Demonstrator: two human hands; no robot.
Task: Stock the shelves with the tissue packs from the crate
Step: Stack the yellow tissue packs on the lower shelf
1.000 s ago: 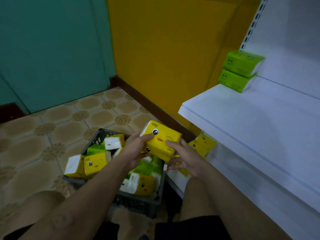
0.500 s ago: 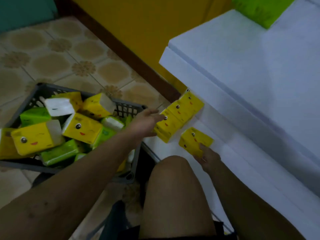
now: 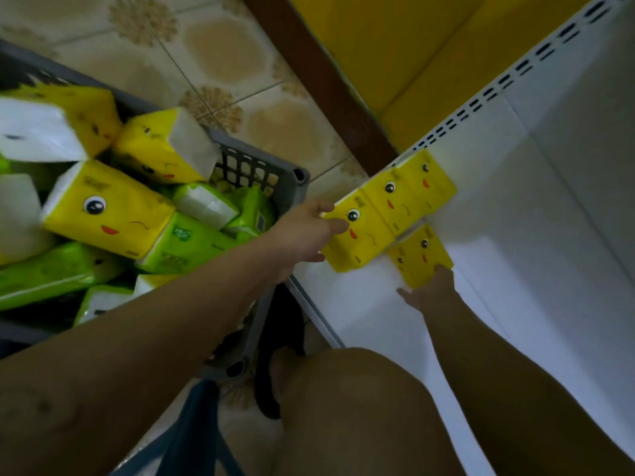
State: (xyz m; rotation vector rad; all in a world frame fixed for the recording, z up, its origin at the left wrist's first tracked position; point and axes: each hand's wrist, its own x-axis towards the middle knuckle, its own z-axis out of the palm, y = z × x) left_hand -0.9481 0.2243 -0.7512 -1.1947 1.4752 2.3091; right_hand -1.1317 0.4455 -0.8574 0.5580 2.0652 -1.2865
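Note:
On the white bottom shelf (image 3: 515, 235), a row of yellow tissue packs lies near the left end. My left hand (image 3: 305, 231) grips the nearest pack of the row (image 3: 360, 235) at its left end, thumb on top and fingers beneath. Behind it sit two more yellow packs (image 3: 409, 194). A separate yellow pack (image 3: 421, 254) lies flat beside the row, and my right hand (image 3: 429, 290) presses its near edge with straight fingers. The grey crate (image 3: 295, 187) on the floor to the left holds several yellow and green packs (image 3: 106, 211).
My bare knee (image 3: 360, 407) is between the crate and the shelf front. A brown skirting board (image 3: 326, 80) and yellow wall run behind the shelf's perforated upright (image 3: 498, 84). Tiled floor lies beyond the crate.
The view has tilted down to the bottom shelf. My left hand has brought its yellow pack from above the crate to the end of the row. My right hand has moved onto the loose pack.

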